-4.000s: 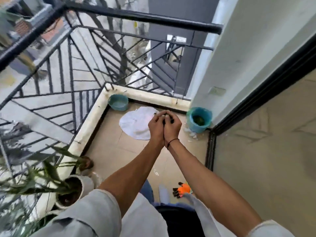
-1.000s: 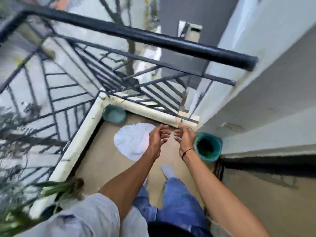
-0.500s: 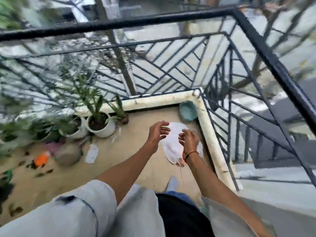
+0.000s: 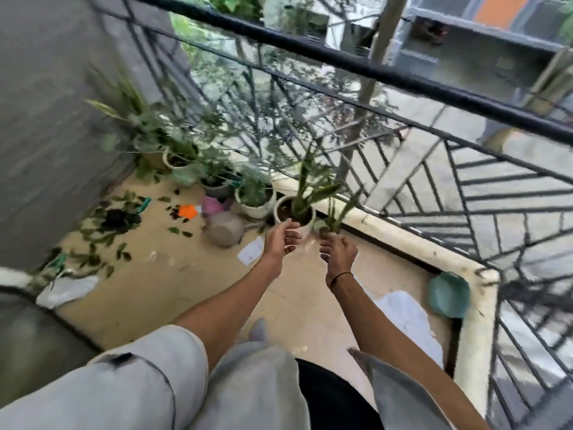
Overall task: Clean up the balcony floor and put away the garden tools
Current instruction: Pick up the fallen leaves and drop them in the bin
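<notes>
Scattered leaves (image 4: 102,234) and a dark heap of soil (image 4: 119,219) lie on the balcony floor (image 4: 173,293) at left, with an orange glove (image 4: 189,211) near the pots (image 4: 255,200): the clean-up looks barely begun. Mid-frame, the left hand (image 4: 282,242) and right hand (image 4: 338,254) hang loosely curled, holding nothing.

a black metal railing (image 4: 387,72) runs along the outer edge of the balcony. potted plants (image 4: 254,193) stand in a row by the low kerb (image 4: 403,243). a grey wall (image 4: 46,119) closes the far end.
</notes>
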